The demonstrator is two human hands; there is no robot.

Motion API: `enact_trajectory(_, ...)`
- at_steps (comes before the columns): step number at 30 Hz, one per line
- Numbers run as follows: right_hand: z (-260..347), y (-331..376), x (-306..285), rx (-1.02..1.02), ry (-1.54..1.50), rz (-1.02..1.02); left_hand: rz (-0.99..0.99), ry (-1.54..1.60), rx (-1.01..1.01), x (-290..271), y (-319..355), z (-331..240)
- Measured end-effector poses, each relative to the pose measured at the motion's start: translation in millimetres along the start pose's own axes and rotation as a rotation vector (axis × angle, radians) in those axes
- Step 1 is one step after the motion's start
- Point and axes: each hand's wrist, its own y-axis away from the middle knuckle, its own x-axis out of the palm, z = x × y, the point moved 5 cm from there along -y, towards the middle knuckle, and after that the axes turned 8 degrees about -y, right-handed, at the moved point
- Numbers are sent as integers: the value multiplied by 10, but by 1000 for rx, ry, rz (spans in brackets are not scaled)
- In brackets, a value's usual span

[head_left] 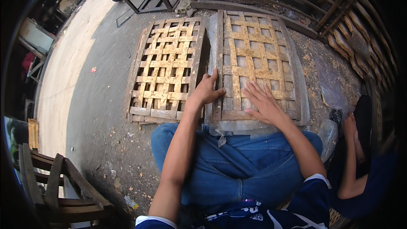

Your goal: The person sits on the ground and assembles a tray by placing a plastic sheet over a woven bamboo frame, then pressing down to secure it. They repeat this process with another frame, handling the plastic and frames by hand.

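Observation:
A rectangular wooden lattice tray (218, 55), woven with wide yellowish slats, lies before my crossed legs on a translucent plastic sheet (307, 97). My left hand (206, 90) rests at its left rail, thumb and forefinger spread apart against the wood; the other fingers are partly hidden. Flat on the lower slats lies my right hand (265, 104), fingers stretched out and apart. Pale material shows through the gaps beneath them. Just left of this tray are more lattice trays (168, 65), stacked, their top slats stained and worn.
Wooden railings (254, 6) and a row of pale layered sheets (360, 38) border the far right. Another person's arm (351, 161) is close at my right. A slatted wooden crate (63, 186) stands at lower left. Crumbs litter the grey ground (106, 114).

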Motion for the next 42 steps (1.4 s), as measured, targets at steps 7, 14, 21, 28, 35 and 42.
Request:
enact_trajectory(7, -146, -66, -346, 15, -305, -315, 79, 3, -55, -63, 50, -55)
enact_trajectory(14, -181, -210, -424, 31, -239, -434, 59, -4, -24, -20, 0, -15)
enact_trajectory(21, 431, -958, 329, 54, -109, -427, 41, 20, 4, 27, -5, -33)
enact_trajectory(28, 23, -969, -135, 131, -433, -518, 43, 15, -26, -71, -8, 32)
enact_trajectory(35, 128, -1036, 238, 130, 84, -366, 67, -9, 7, -4, -60, 37)
enact_trajectory(42, 77, -1090, 177, 117, -268, -215, 76, -11, -17, -38, -23, 95)
